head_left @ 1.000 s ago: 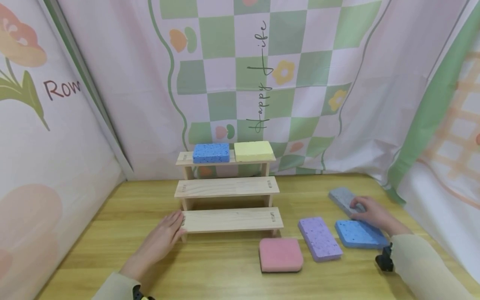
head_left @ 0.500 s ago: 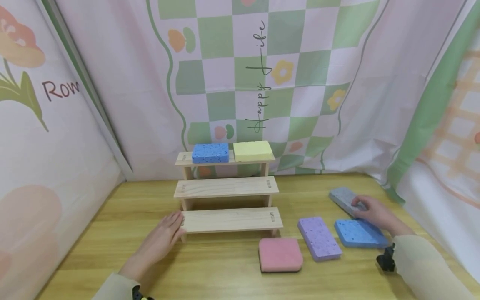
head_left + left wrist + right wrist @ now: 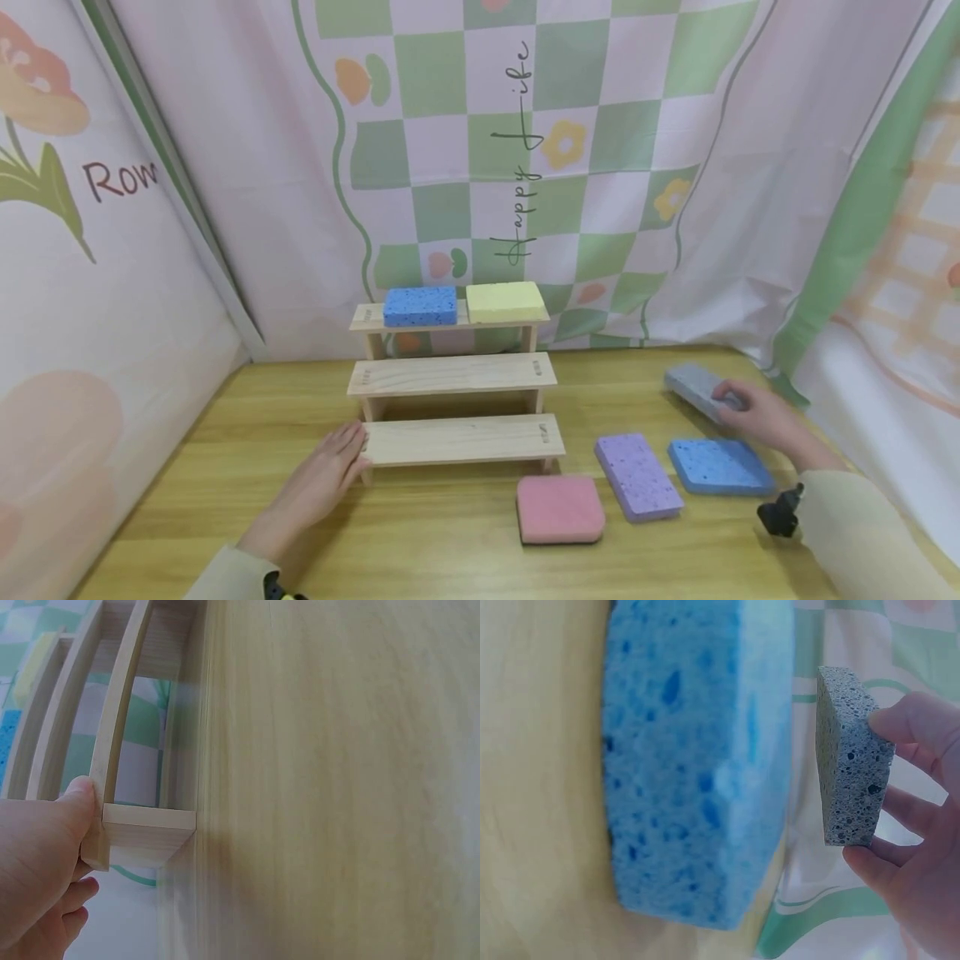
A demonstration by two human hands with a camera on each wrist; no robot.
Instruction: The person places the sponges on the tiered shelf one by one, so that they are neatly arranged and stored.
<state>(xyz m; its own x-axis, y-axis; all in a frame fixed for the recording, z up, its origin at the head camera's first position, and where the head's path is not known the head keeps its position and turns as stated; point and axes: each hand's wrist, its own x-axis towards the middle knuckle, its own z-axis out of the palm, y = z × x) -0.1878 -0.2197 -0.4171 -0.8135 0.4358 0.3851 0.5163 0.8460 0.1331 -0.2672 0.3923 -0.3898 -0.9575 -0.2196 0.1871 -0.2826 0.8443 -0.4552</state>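
My right hand (image 3: 765,421) grips a grey speckled sponge (image 3: 697,392) at its near end, above the right side of the table. In the right wrist view, thumb and fingers hold opposite edges of the grey sponge (image 3: 853,765), which is off the table. My left hand (image 3: 318,479) is at the left end of the lowest step of a three-tier wooden shelf (image 3: 457,440). The left wrist view shows that thumb (image 3: 79,796) on the step's top, with fingers curled beneath. On the top step sit a blue sponge (image 3: 420,307) and a yellow sponge (image 3: 506,302).
A second blue sponge (image 3: 722,467) lies just below the right hand. Left of it are a purple sponge (image 3: 639,477) and a pink sponge (image 3: 560,510) with a dark underside. Printed curtains (image 3: 600,208) hang behind the wooden table (image 3: 420,550) and at both sides.
My right hand has raised the grey sponge off the table and shifted it slightly right. The left hand stays at the shelf's lowest step.
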